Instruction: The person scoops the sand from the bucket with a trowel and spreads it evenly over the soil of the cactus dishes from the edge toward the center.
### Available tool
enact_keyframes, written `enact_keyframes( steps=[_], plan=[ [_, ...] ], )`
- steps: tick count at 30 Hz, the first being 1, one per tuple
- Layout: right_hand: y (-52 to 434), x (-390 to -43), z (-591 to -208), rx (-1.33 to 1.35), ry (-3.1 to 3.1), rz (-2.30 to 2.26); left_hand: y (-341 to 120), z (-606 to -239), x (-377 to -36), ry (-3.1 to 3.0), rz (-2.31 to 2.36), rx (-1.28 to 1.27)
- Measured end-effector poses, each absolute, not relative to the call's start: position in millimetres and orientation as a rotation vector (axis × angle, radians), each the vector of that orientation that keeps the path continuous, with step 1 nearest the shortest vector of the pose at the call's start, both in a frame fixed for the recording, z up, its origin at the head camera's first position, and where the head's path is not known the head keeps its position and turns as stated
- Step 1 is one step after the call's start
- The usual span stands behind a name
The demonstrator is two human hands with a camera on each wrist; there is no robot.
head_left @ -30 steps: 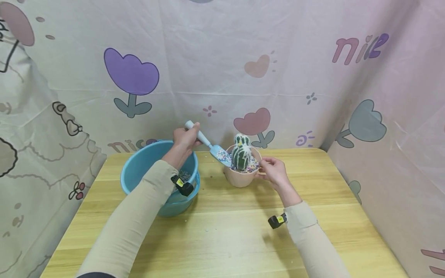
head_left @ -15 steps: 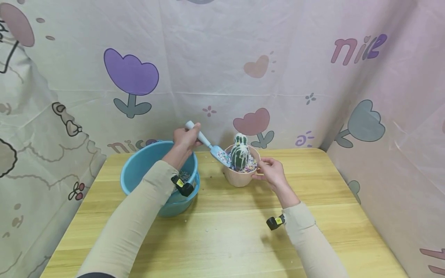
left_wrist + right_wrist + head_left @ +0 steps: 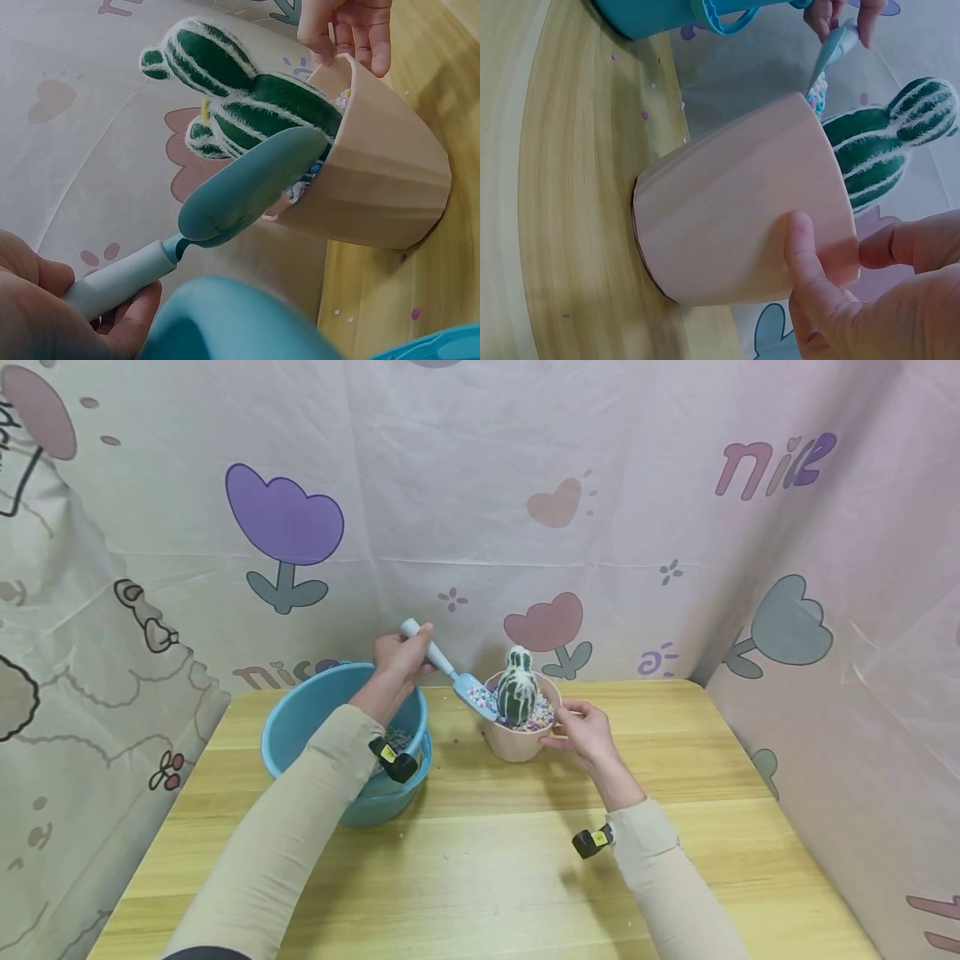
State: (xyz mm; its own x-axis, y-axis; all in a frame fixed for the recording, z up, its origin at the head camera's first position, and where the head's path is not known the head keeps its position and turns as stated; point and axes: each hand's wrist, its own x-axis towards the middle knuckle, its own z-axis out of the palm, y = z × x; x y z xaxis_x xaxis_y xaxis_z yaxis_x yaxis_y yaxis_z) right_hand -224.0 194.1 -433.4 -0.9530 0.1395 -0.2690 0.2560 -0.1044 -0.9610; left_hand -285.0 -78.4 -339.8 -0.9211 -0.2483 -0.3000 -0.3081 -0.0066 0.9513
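A pink pot stands on the wooden table, with a green toy cactus and coloured pebbles in it. My left hand grips the handle of a blue trowel. The blade, carrying pebbles, rests at the pot's left rim beside the cactus. My right hand holds the pot's right rim, thumb on the outer wall.
A blue basin with pebbles at its bottom sits left of the pot under my left forearm. A few stray pebbles lie on the table. Printed cloth walls the back and both sides.
The pot and cactus have shifted slightly. My right hand has slid a little to the left along the rim. The trowel has hardly moved.
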Motion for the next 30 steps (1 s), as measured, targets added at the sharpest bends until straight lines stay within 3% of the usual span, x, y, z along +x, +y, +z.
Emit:
enact_keyframes(
  steps=[30],
  plan=[
    [185.8, -221.1, -433.9, 0.499, 1.972, -2.279, -76.1, -341.1, -283.5, 2.215, 2.135, -0.599]
  ],
)
